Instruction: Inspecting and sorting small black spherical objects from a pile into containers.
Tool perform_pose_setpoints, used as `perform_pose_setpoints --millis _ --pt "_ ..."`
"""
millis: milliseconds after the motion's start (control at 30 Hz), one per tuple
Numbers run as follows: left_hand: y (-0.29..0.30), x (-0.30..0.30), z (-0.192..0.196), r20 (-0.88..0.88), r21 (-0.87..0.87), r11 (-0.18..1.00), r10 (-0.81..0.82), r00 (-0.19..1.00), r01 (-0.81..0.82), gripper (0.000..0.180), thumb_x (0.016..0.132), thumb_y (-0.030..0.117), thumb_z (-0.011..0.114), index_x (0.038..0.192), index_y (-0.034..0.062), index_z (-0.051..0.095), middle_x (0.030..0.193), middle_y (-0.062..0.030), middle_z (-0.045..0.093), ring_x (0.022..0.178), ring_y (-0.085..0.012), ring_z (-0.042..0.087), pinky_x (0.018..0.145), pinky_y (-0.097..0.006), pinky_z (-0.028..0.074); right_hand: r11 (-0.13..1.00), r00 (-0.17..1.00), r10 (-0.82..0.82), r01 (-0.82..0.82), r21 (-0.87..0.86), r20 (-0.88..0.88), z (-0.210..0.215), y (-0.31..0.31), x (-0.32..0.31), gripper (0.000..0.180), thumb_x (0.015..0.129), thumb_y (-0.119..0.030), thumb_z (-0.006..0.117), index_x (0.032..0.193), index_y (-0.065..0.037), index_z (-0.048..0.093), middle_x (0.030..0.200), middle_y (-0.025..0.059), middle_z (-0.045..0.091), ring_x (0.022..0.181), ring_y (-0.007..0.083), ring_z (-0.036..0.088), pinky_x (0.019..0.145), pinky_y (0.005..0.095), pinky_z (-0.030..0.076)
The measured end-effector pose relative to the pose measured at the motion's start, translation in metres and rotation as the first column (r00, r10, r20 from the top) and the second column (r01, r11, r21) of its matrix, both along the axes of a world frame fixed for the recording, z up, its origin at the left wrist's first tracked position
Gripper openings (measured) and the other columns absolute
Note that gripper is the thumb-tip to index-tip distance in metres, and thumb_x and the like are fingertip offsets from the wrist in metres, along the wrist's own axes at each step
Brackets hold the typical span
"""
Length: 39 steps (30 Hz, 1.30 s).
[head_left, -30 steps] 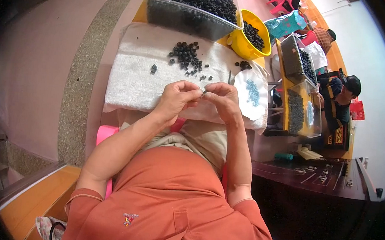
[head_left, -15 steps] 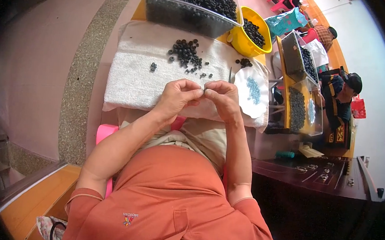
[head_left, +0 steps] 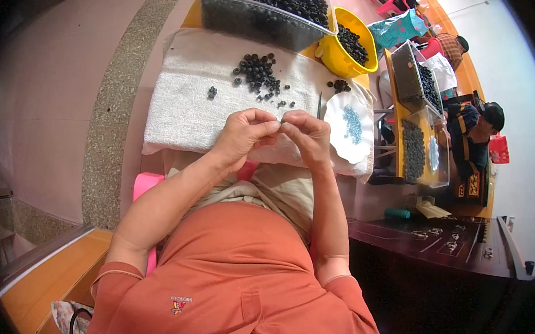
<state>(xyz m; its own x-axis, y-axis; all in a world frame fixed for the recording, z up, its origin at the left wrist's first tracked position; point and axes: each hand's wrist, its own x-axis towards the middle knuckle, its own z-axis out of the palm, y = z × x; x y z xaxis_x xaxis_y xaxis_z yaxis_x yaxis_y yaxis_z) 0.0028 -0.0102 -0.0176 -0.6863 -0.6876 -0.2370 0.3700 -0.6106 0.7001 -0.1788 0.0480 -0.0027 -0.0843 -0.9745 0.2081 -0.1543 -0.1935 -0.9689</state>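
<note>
Over the near part of a white towel (head_left: 181, 120), my left hand (head_left: 245, 134) and my right hand (head_left: 307, 135) meet, both closed in a pinch. Whatever sits between the fingertips is tiny and dark, mostly hidden by the fingers. Just beyond lies a loose pile of small black ring-like parts (head_left: 258, 72), with a few scattered toward my hands. A small dark cluster (head_left: 212, 92) lies apart on the left. Right of my right hand is a white scalloped plate (head_left: 338, 138) with small pale-blue pieces (head_left: 352, 124). A thin dark tool (head_left: 319, 105) lies beside the plate.
A clear bin (head_left: 246, 23) full of black parts stands at the far edge, beside a yellow basket (head_left: 331, 56) holding more. Several black parts (head_left: 339, 86) lie above the plate. At right, another person (head_left: 472, 128) sits by a table with clear bins (head_left: 403, 83).
Both hands have shifted very slightly left, still pinched together. The objects on the towel stay where they were.
</note>
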Motion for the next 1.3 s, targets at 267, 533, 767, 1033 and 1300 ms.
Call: perform_pose_setpoints --millis 267,533,767,1033,1300 --pt "0.0 0.0 0.002 0.003 0.005 1.0 0.01 1.0 -0.01 0.01 0.09 0.011 0.068 0.098 0.0062 0.064 0.089 -0.0016 0.066 0.081 -0.0105 0.064 0.075 -0.026 0.055 0.996 0.999 -0.047 0.048 -0.07 0.021 -0.008 0.0 0.005 0.01 0.085 0.007 0.067 0.095 0.005 0.068 0.097 0.0088 0.066 0.089 0.0129 0.062 0.075 0.0231 0.05" --pt "-0.001 0.0 -0.001 -0.031 0.012 1.0 0.021 0.999 -0.02 0.01 0.09 0.009 0.068 0.098 0.0057 0.064 0.091 -0.0028 0.066 0.082 -0.0109 0.065 0.076 -0.027 0.056 0.986 0.993 -0.102 0.109 -0.125 0.055 -0.015 0.002 0.016 0.014 0.084 0.007 0.068 0.098 0.004 0.069 0.102 0.0092 0.065 0.09 0.0132 0.061 0.077 0.0233 0.05" --pt "0.001 -0.005 -0.004 -0.105 0.102 0.99 0.105 0.989 -0.095 0.01 0.089 0.005 0.067 0.098 0.0038 0.063 0.089 -0.0043 0.066 0.078 -0.0109 0.063 0.072 -0.024 0.054 0.98 0.99 -0.121 0.13 -0.15 0.07 -0.019 0.005 0.03 0.025 0.081 0.007 0.072 0.105 0.003 0.068 0.11 0.0098 0.062 0.088 0.0104 0.059 0.076 0.0211 0.049" --pt "0.003 -0.005 -0.003 -0.133 0.084 0.987 0.145 0.98 -0.135 0.014 0.088 0.003 0.067 0.1 0.0044 0.061 0.092 -0.0035 0.064 0.08 -0.0105 0.062 0.074 -0.025 0.053 0.939 0.971 -0.237 0.225 -0.261 -0.013 -0.02 0.004 0.044 0.028 0.08 0.009 0.07 0.106 0.004 0.064 0.108 0.0089 0.059 0.087 0.0102 0.059 0.076 0.0215 0.052" --pt "0.005 -0.009 -0.013 -0.139 0.003 0.979 0.204 0.969 -0.206 0.015 0.089 0.002 0.066 0.101 0.0057 0.059 0.093 -0.004 0.066 0.082 -0.0114 0.065 0.074 -0.025 0.055 0.937 0.957 -0.278 0.252 -0.241 -0.082 -0.018 0.005 0.047 0.027 0.08 0.008 0.07 0.106 0.004 0.063 0.107 0.0099 0.059 0.089 0.0133 0.062 0.076 0.0236 0.054"
